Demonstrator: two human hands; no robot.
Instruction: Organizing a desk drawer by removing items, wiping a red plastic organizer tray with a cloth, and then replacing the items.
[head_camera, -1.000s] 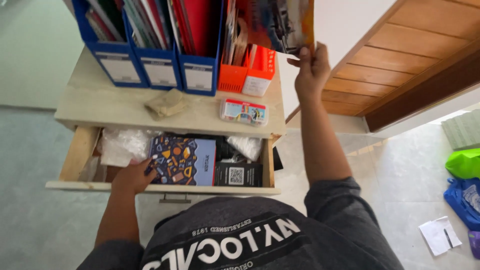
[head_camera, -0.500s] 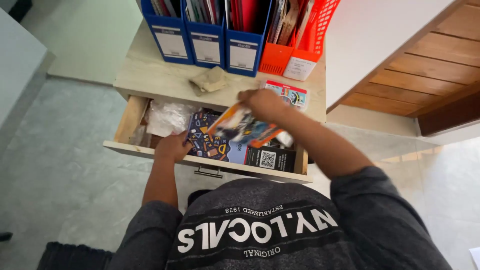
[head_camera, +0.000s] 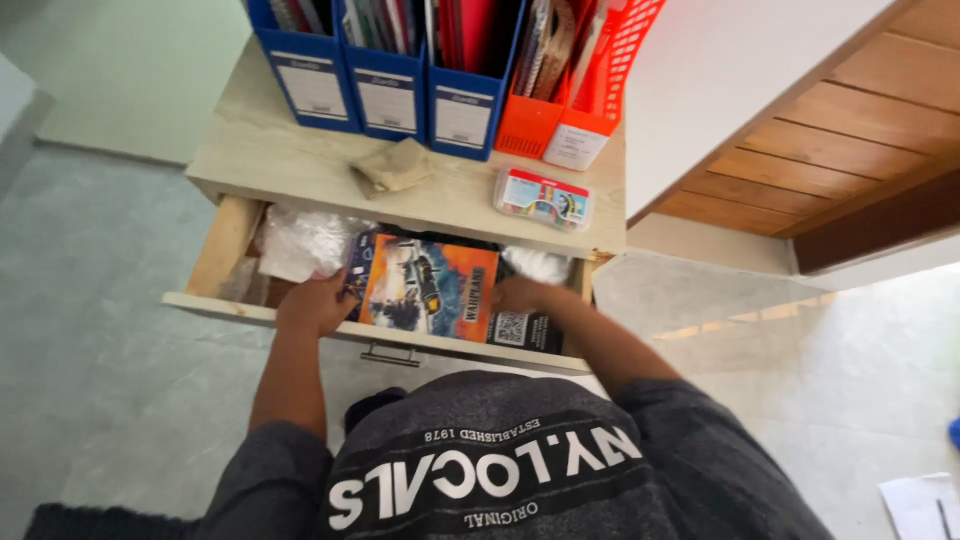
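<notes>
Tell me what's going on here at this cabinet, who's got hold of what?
A person is bent over an open drawer of a low cabinet. Both hands are in it: the left hand and right hand hold the two sides of an illustrated booklet lying flat on the things inside, beside crumpled plastic wrap. On the cabinet top stand blue file boxes, an orange rack, and a small clear case.

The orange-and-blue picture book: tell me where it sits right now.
In the head view the picture book lies flat in the open drawer, between the left hand and right hand, right of a crumpled plastic bag.
</notes>
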